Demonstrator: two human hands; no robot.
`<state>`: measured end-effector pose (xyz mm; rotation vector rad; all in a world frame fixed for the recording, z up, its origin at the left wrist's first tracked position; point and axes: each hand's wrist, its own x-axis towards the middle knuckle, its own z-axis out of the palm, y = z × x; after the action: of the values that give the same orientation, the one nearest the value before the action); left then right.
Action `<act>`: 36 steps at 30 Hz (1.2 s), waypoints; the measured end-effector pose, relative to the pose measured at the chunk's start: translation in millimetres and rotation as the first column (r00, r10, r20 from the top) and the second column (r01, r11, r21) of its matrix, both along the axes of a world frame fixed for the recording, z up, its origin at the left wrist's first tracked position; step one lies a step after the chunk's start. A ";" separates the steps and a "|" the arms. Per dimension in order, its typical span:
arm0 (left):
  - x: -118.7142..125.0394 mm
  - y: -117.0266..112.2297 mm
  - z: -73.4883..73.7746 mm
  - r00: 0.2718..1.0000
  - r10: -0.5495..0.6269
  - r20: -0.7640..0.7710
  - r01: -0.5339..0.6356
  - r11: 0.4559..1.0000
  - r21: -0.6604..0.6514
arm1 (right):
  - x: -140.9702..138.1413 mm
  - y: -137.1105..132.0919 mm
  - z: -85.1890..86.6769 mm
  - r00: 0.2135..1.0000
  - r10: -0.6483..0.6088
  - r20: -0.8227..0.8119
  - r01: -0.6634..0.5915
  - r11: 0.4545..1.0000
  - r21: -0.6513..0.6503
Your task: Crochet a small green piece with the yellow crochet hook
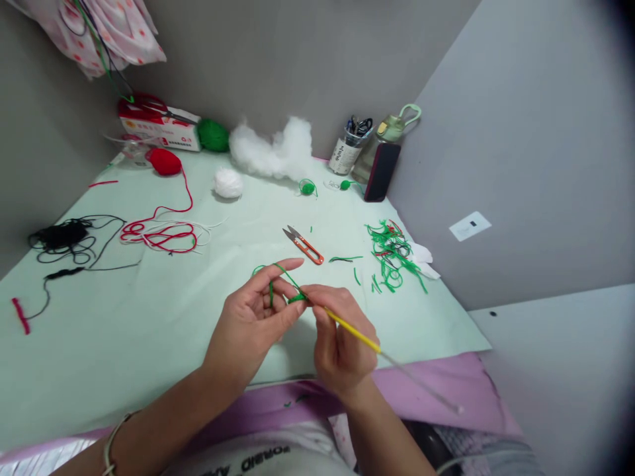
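My left hand (258, 304) pinches a small piece of green crochet work (296, 299) between thumb and fingers. Green yarn (271, 294) loops around its fingers and runs up over the raised index finger. My right hand (342, 330) grips a crochet hook (353, 330) with a yellow handle and a pale shaft trailing toward the lower right. The hook's tip meets the green work, mostly hidden by my fingertips. Just beyond the hands lie orange thread snips (303, 245), blades pointing up-left.
Left are black yarn (64, 235), red yarn (166, 162) and tangled cords. At the back stand a box (159, 132), green yarn (213, 135), white stuffing (270, 149), a white ball (228, 183), a pen cup (346, 153), a bottle (367, 158) and a phone (382, 173). Green scraps (391, 254) lie right.
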<state>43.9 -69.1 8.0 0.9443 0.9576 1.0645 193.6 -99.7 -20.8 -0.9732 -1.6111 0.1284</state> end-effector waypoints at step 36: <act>-4.5 5.0 2.6 0.929 -0.150 0.338 0.215 0.963 -0.164 | 1.1 10.6 8.8 0.879 0.088 -0.468 -0.206 0.956 -0.208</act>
<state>39.3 -64.1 10.6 0.6543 0.6744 0.9104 194.7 -89.1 -12.0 -0.9244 -1.2452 0.6382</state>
